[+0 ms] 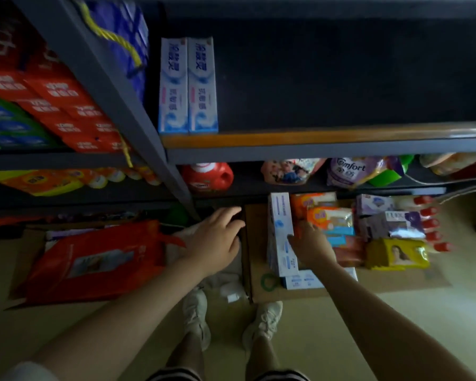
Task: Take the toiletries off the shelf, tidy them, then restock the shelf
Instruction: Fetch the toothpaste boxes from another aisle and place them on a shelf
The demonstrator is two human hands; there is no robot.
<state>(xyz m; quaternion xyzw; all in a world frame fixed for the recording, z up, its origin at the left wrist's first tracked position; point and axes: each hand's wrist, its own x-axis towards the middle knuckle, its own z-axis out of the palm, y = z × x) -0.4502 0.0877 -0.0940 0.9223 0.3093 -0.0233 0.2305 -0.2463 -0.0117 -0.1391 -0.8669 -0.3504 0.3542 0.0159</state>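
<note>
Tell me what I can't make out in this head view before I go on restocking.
- Right hand fingertips: hidden behind the white-blue boxes; grip unclear.
- Back of the dark shelf: too dim to see.
- Bottom shelf packets: tops hidden by the shelf edge.
- Small print on the boxes: blurred.

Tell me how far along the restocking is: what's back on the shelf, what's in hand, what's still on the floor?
Done: two toothpaste boxes stand side by side at the left end of the shelf; the rest of it is bare. In hand: the right hand grips a stack of toothpaste boxes on the cardboard; the left hand hovers open. Left: soap packs, the yellow pack and red-capped bottles on the floor.
</note>
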